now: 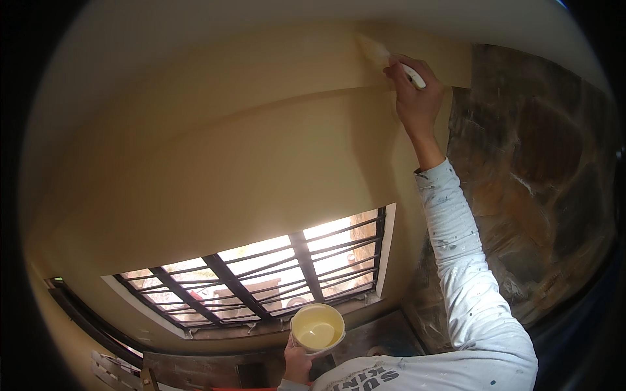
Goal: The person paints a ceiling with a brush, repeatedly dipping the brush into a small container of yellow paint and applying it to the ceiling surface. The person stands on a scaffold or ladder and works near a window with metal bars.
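Raised high at the upper right, my right hand (416,91) is closed round the white handle of a paintbrush (375,51). The brush's pale bristles touch the yellow-tan wall (261,143), close under the whitish ceiling (195,29). Low in the middle, my left hand (297,362) grips a small round bucket (317,328) by its side. Pale yellow paint lies inside the bucket, which is tilted so its opening shows. Most of my left hand's fingers are hidden behind the bucket. My white sleeve is spattered with paint.
A barred window (261,274) lies in the wall below my raised arm. On the right, a dark stone-patterned wall (535,169) meets the painted one. A dark counter (195,368) runs under the window, with a white slatted thing (114,370) at the lower left.
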Demonstrator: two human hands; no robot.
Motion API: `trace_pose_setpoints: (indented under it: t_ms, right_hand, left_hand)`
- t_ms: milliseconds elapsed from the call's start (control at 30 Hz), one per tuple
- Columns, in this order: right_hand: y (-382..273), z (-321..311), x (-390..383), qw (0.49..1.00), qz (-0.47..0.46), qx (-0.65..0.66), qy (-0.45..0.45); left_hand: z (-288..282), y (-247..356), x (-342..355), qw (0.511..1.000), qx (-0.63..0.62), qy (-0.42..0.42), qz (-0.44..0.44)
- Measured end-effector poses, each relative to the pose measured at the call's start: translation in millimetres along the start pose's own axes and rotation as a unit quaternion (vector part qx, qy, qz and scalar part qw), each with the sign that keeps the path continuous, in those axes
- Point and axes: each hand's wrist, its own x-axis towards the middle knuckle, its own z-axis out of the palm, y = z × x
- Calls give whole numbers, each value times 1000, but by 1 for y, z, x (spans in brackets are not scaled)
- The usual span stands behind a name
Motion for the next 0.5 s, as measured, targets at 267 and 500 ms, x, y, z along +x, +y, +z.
trace_pose_setpoints:
  t_ms: [267, 500]
  right_hand:
    - [91, -79, 56, 981, 146, 9, 126]
    - [-10, 34, -16, 987, -139, -78, 27]
  left_hand:
    - [-11, 7, -12, 999, 20, -37, -3]
    - [-7, 4, 1, 998, 56, -10, 33]
